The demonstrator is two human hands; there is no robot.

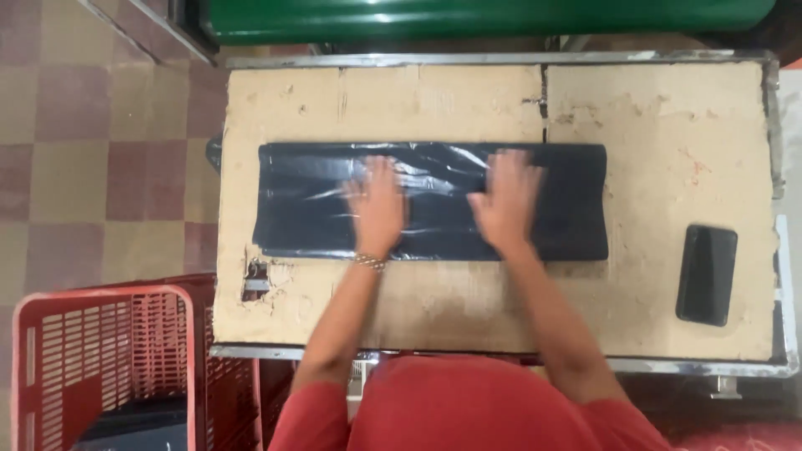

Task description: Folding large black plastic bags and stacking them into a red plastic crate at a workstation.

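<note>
Black plastic bag (pixel 434 200): lying folded flat across the middle of the frame, on a worn board tabletop (pixel 668 125).
Left hand (pixel 376 207): pressing down on the bag with fingers spread, holding nothing.
Right hand (pixel 504 200): doing the same just right of centre — both palms flat, set apart.
Risk: the slick film is likely sliding or bunching under uneven pressure, spoiling the fold.
Phone (pixel 707 274): lying at lower right, near the table edge.
Red crate (pixel 109 367): standing at lower left.
</note>
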